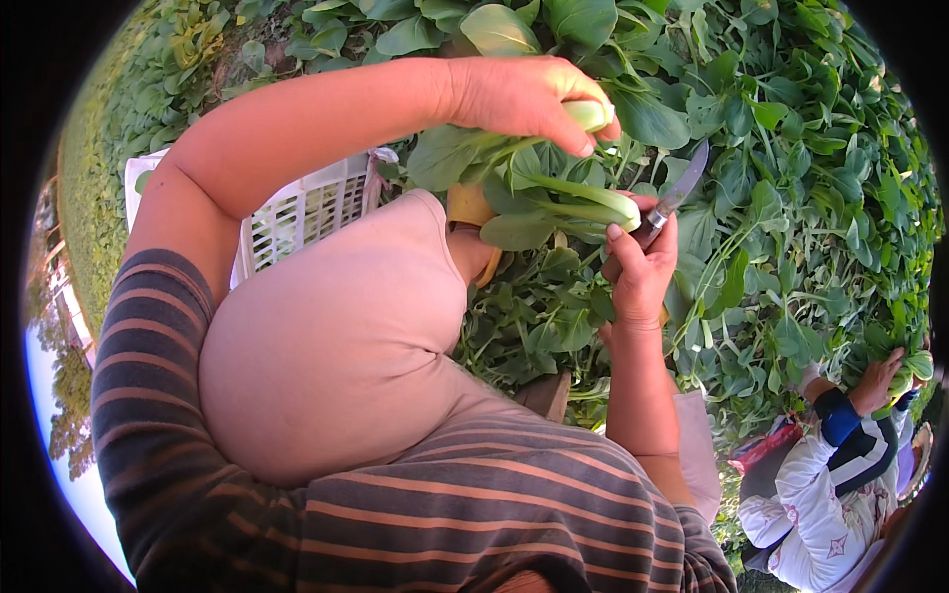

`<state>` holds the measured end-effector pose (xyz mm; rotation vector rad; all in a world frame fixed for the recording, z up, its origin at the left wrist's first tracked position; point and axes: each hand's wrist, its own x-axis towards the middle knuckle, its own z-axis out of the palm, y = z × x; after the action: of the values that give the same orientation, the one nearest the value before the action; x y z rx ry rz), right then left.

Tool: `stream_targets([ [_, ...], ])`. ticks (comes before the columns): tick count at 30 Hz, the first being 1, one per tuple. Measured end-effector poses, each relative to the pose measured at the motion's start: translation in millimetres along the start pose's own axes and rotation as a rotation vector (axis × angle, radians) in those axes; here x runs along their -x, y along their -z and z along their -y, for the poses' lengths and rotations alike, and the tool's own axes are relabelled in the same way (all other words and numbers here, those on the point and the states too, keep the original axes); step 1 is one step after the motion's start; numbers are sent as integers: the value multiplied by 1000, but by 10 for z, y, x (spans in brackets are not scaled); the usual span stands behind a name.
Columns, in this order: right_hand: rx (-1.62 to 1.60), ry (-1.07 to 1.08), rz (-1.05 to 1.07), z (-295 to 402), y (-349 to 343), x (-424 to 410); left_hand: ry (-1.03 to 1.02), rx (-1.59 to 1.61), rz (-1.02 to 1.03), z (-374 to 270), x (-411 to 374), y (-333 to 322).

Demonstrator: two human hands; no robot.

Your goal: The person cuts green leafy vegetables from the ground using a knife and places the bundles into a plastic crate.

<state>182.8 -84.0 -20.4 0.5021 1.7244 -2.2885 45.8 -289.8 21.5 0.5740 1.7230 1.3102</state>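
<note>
My left hand (537, 104) grips a head of bok choy (586, 115) by its pale base, leaves trailing down to the left. Below it, my right hand (641, 267) holds a knife (686, 178) with a curved blade and dark handle, the blade pointing up and to the right, away from the left hand. The same hand pinches a second bok choy (604, 204) by its base, between thumb and fingers. The two plants are close together, with their leaves overlapping. Loose leaves and growing greens lie beneath both hands.
Behind my left arm stands a white plastic crate (296, 222) with slatted sides. A yellow shoe (471, 204) shows beyond my knee. Part of a wooden piece (547, 396) sits under me. At lower right a co-worker (830, 482) handles bok choy (901, 382). Leafy plants (801, 163) cover the ground.
</note>
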Motion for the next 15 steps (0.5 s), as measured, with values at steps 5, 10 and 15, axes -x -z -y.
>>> stream_targets([
  [5,-210,-71,22,-141,-187,119,-38,-43,122,215,3,-512],
  [10,15,-183,54,-244,-125,91,176,-173,196,205,-23,-537],
  [15,170,-294,118,-467,299,-16,192,-682,21,356,-136,-351],
])
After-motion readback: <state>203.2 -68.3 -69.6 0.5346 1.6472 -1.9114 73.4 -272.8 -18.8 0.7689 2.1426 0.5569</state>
